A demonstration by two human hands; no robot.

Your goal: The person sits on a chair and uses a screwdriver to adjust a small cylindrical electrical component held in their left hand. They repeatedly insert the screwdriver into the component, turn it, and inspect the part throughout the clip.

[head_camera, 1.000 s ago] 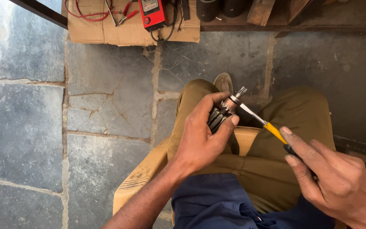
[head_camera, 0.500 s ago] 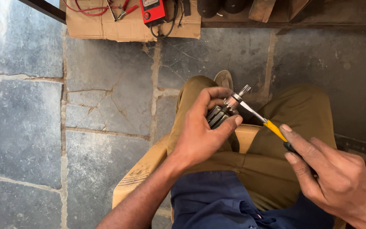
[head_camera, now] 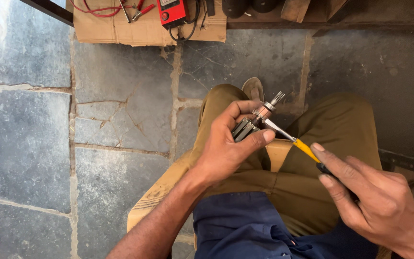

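Stone slabs (head_camera: 116, 120) lie under your knees. Your left hand (head_camera: 226, 151) is closed around a small rotor (head_camera: 257, 120), its shaft pointing up and right. Your right hand (head_camera: 374, 201) pinches a yellow screwdriver (head_camera: 295, 142), whose tip meets the rotor from the lower right.

A red meter (head_camera: 173, 10) with pale screen lies on flattened brown cardboard (head_camera: 140, 29).

Screwdriver tip (head_camera: 263, 121) perhaps behind rotor (head_camera: 257, 120)
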